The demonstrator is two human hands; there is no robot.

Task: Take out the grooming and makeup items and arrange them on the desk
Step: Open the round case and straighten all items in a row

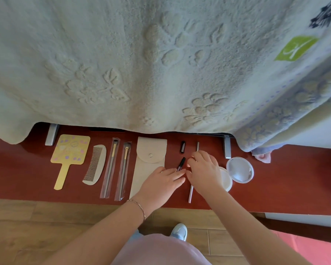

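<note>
- The left hand (pixel 161 180) lies flat on the red bench (pixel 275 184), fingers straight, touching a small dark stick (pixel 181 163).
- The right hand (pixel 203 169) rests with loose fingers on a thin silver stick (pixel 190 194).
- Left of both hands lie a pouch (pixel 149 155), two brushes (pixel 114 167), a comb (pixel 96 165) and a yellow mirror (pixel 70 150).
- A round mirror (pixel 240 169) sits just right of the right hand.

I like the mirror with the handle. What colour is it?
The hand mirror is yellow with purple and pink shapes, seen in the head view.
</note>
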